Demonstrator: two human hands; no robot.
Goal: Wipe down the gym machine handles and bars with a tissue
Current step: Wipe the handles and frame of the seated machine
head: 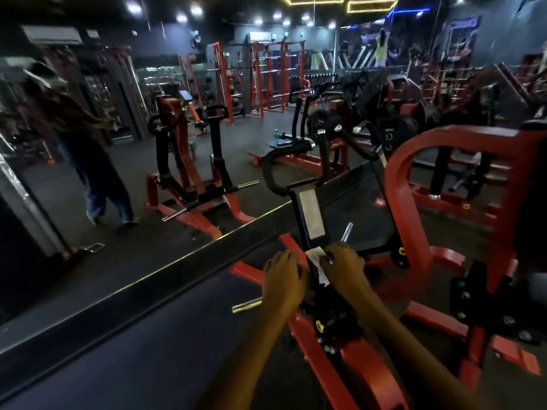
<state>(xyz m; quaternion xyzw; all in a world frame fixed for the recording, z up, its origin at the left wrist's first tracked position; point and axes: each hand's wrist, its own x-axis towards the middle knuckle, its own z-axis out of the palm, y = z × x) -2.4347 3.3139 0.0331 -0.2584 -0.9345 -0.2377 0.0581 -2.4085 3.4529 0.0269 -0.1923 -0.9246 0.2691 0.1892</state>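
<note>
A red and black gym machine (411, 184) stands right in front of me. Its black upright arm (305, 214) rises to a curved black handle (270, 170). A white tissue (318, 266) is pressed against the lower part of that arm under my right hand (343, 263), whose fingers are closed on it. My left hand (282, 276) grips the same black arm from the left side, beside the tissue. A short chrome peg (347, 232) sticks out just above my right hand.
A large wall mirror (133, 173) fills the left, with its dark base ledge (148, 288) running diagonally; it reflects a person in blue trousers (97, 173) and more red machines. A chrome bar (247, 305) juts out low left. Red frame feet (515, 355) spread right.
</note>
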